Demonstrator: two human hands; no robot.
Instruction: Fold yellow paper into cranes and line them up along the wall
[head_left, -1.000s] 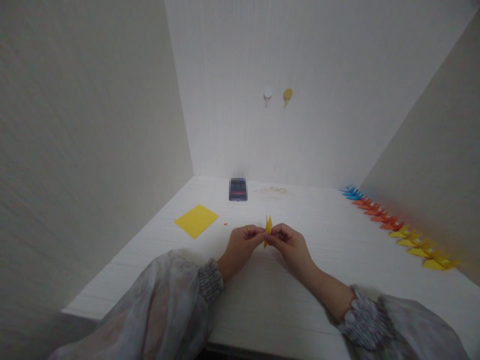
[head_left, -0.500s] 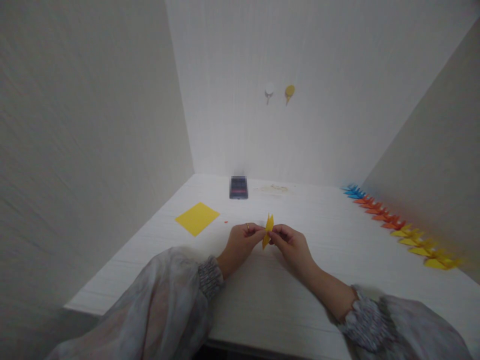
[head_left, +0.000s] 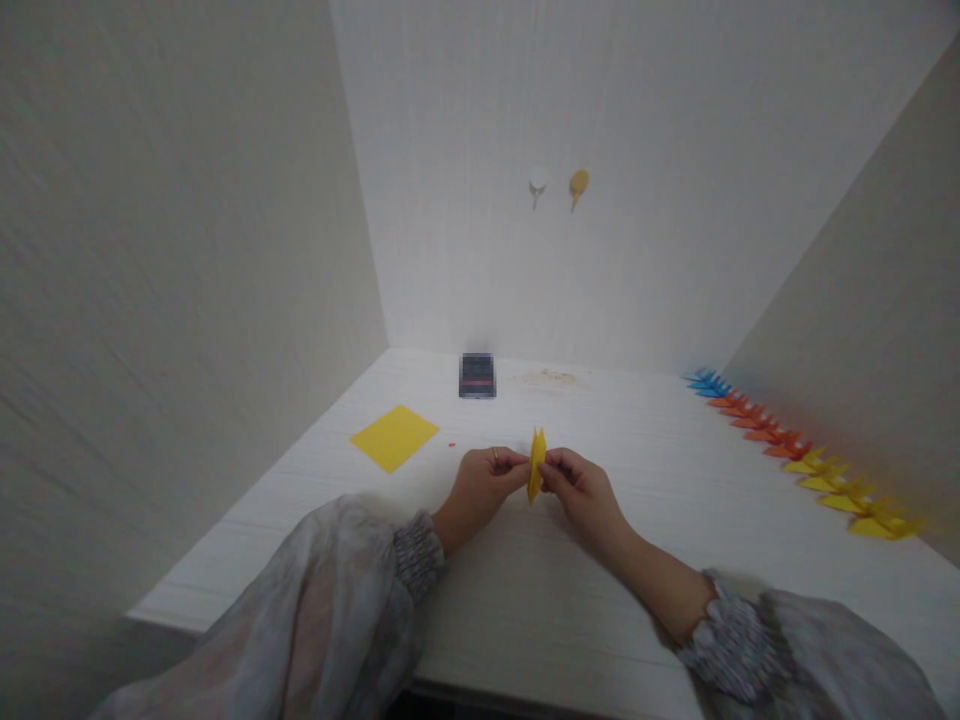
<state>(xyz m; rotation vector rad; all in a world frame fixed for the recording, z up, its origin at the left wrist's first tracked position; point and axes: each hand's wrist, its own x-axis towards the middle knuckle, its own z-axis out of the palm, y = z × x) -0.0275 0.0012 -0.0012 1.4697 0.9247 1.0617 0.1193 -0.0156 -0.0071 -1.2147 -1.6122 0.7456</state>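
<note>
Between my two hands, over the middle of the white table, a narrow folded yellow origami paper [head_left: 536,467] stands with two points upward. My left hand [head_left: 489,487], a ring on one finger, pinches its left side with thumb and fingertips. My right hand [head_left: 581,487] grips the right side the same way. The fingertips hide part of the folds. A flat square sheet of yellow paper [head_left: 394,438] lies left of my left hand, with a tiny orange scrap [head_left: 451,445] between them.
Along the right wall runs a row of folded paper cranes: blue [head_left: 709,383], orange [head_left: 761,425] and yellow [head_left: 847,492]. A dark blurred-out device [head_left: 478,376] stands at the back. Two hooks, white [head_left: 538,182] and yellow [head_left: 579,182], hang on the back wall [head_left: 480,250].
The folded yellow paper has turned slightly between my fingers, standing more upright with its two tips more evenly apart. Both hands stay almost where they were.
</note>
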